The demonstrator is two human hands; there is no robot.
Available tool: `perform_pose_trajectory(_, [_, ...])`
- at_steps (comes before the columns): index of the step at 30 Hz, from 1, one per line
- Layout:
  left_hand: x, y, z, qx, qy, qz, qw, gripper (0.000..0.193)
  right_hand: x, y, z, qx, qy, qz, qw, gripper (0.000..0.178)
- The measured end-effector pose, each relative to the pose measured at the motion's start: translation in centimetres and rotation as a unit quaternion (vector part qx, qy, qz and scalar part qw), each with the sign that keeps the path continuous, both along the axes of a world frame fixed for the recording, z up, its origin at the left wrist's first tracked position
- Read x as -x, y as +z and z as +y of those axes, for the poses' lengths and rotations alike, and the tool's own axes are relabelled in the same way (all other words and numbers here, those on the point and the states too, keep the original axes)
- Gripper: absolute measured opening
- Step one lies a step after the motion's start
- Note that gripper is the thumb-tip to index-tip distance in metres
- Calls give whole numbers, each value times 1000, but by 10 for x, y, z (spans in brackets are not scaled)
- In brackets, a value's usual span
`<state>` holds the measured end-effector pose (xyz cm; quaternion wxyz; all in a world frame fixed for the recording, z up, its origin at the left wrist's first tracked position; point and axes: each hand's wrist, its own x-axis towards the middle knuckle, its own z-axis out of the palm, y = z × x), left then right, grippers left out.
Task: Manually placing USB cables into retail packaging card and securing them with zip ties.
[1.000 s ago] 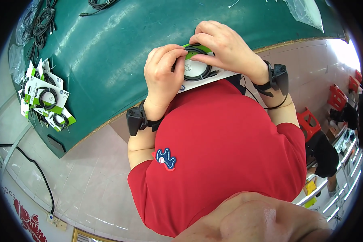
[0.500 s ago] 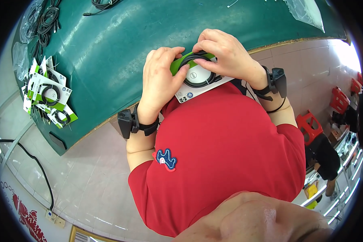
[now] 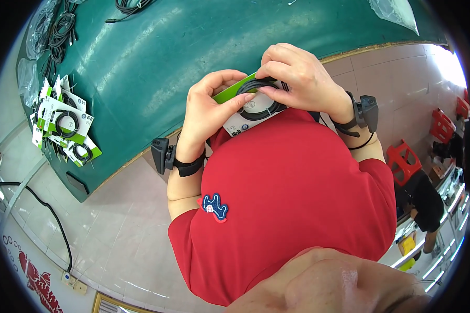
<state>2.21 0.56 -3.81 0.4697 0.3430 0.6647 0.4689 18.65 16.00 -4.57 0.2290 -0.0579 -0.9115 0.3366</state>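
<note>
Close to my body, at the table's near edge, I hold a white and green cable card [image 3: 230,125] with a coiled black cable [image 3: 267,114] lying on its face. My left hand [image 3: 210,104] grips the card's left side, its thumb pressed on the coil and its fingers behind the green edge. On the far right side, my right hand [image 3: 296,75] pinches the card's top edge and the coil between thumb and fingers. The card is tilted, with its green edge raised away from me. Its back is hidden, as are some fingertips.
A pile of similar carded cables [image 3: 65,122] lies on the green table [image 3: 156,68] at the left. Behind it are loose black cables [image 3: 62,31] and clear plastic bags [image 3: 31,78]. Another plastic bag [image 3: 397,13] lies far right. A flat black object [image 3: 77,182] sits by the left corner.
The card has tilted, its far edge rising, and both hands have shifted slightly toward me. Both hands keep hold of the card and coil.
</note>
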Motion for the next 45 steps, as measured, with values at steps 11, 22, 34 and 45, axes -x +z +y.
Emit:
perform_pose_trajectory(11, [-1,0,-6,-150,-39,178,972,22,-4,10,-5,-20,12,10,1000,26])
perform_pose_trajectory(22, [-5,3,-3,-110,-60,148,981,20,-4,30,87,-106,-163,-26,981,12])
perform_pose_trajectory(34, [-2,9,0,-41,-75,112,990,20,14,11,123,-223,-128,-164,952,9])
perform_pose_trajectory(45, [-1,11,3,-85,-65,132,986,19,9,9,132,0,-166,-211,963,11])
